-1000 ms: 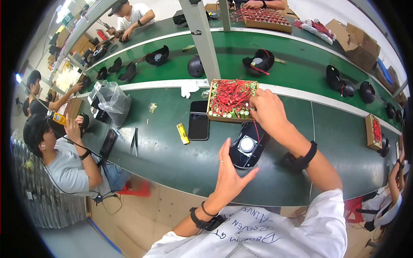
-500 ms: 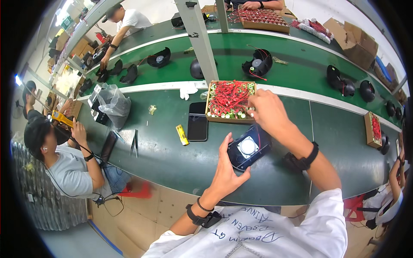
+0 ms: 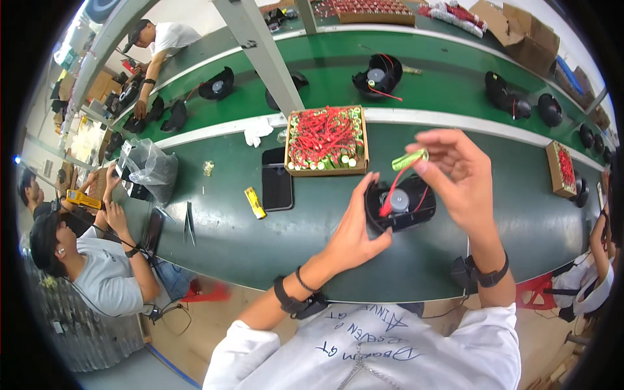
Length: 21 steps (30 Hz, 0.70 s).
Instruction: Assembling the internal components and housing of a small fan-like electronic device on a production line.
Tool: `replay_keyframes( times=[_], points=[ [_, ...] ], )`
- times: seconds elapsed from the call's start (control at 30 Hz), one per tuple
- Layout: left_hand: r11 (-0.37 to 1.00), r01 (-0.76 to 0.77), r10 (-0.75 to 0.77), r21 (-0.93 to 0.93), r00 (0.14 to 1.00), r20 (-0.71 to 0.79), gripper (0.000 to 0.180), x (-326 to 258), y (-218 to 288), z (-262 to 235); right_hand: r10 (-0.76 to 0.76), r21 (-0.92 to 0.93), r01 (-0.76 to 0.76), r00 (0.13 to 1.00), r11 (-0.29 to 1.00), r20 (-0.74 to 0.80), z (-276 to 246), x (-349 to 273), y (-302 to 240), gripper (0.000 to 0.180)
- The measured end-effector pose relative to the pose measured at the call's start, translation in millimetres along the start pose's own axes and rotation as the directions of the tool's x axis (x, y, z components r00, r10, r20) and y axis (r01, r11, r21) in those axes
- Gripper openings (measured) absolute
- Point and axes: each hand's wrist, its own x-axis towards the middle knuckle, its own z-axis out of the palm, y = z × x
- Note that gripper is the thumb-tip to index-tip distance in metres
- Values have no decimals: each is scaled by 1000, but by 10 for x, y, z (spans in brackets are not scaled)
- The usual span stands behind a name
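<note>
The left hand (image 3: 354,231) holds the black round part (image 3: 402,205) just above the green bench (image 3: 260,240). The right hand (image 3: 458,172) pinches a green battery pack (image 3: 409,159) right over it

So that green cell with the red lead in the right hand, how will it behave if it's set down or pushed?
The green cell looks cylindrical, so on the flat green table it would probably roll. It seems light, since the right hand pinches it with fingertips alone. Its red lead hangs curved, so it is likely floppy and may snag.
</note>
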Motion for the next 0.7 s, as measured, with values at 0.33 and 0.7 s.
replay_keyframes(
  times=[0.33, 0.7],
  points=[
    [993, 1, 15, -119, 991, 129, 110, 275, -53, 105, 34, 34, -30, 991, 999, -131, -24, -603, 656, 16],
    [972, 82, -50, -222, 988, 147, 111, 265, -68, 102, 183, 230, -136, 964, 964, -194, 75, -692, 699, 27]
  ],
)
